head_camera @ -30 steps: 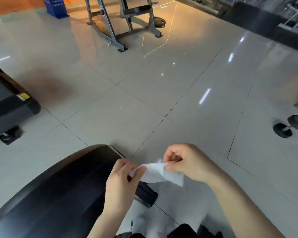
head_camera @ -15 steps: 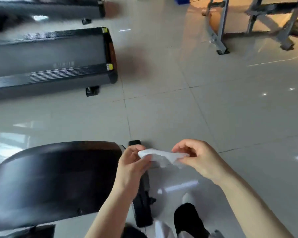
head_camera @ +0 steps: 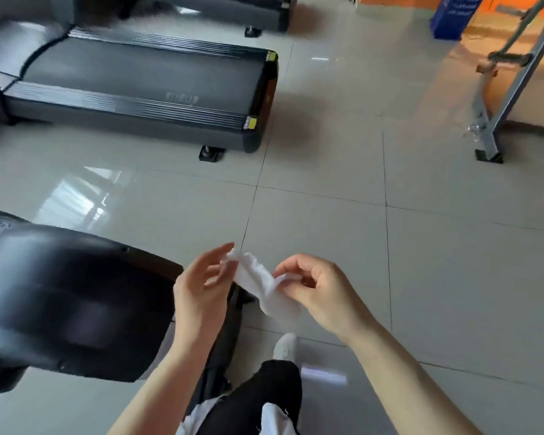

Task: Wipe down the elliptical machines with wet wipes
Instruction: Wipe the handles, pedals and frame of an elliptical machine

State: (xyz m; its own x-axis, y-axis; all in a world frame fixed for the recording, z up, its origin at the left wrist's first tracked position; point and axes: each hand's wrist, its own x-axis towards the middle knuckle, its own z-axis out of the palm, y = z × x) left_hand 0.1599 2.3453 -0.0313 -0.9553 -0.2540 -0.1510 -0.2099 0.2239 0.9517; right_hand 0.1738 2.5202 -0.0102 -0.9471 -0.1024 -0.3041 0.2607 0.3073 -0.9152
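Observation:
A crumpled white wet wipe point(head_camera: 263, 285) hangs between my two hands above the floor. My right hand point(head_camera: 319, 291) pinches its near end with curled fingers. My left hand point(head_camera: 201, 285) holds the far end at the fingertips, with the fingers mostly straight. The black glossy shroud of the elliptical machine point(head_camera: 63, 306) fills the lower left, just left of my left hand. Its base bar point(head_camera: 230, 328) runs under my hands.
A grey treadmill point(head_camera: 145, 89) lies across the upper left, with a second one behind it. A grey steel rack frame point(head_camera: 496, 114) stands at the upper right, near a blue box point(head_camera: 453, 17). My leg and white shoe point(head_camera: 285, 346) are below my hands on the tiled floor.
My view has swung left, bringing the treadmill closer. The wipe has been pulled out longer between my hands, and my left fingers have loosened to a fingertip hold.

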